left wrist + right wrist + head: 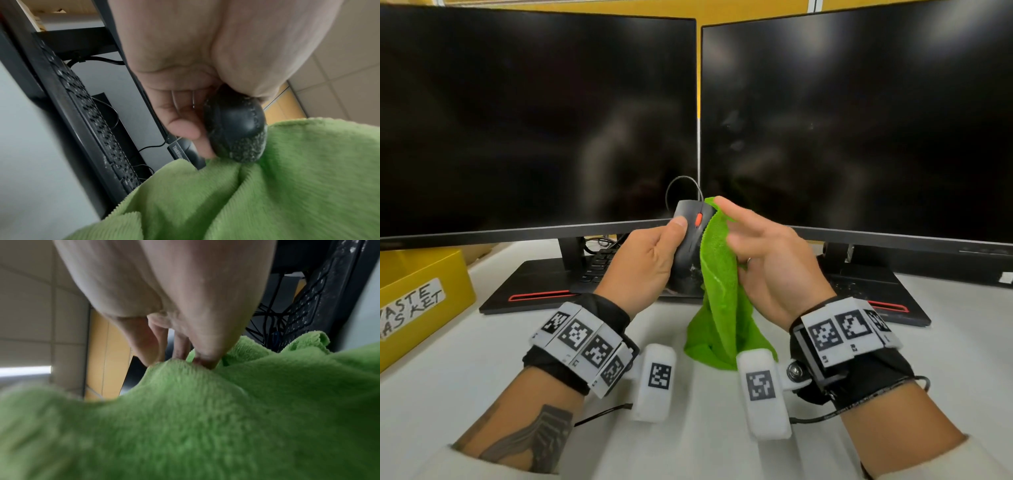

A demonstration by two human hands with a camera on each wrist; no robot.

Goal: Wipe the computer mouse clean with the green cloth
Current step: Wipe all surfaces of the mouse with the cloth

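My left hand [650,260] grips a black wired computer mouse [690,236] with an orange scroll wheel, held up in front of the monitors. Its rear end shows pale specks in the left wrist view, where the mouse [236,123] sits under my palm [185,48]. My right hand [763,260] holds the green cloth [719,284] against the mouse's right side, thumb and fingers [156,340] pinching the fabric. The cloth [205,418] hangs down to the table. The mouse's right side is hidden behind it.
Two dark monitors [534,120] [859,120] stand side by side close behind my hands, their black bases on the white table [482,359]. A black keyboard [92,121] lies under the left monitor. A yellow waste basket [421,298] sits at the left edge.
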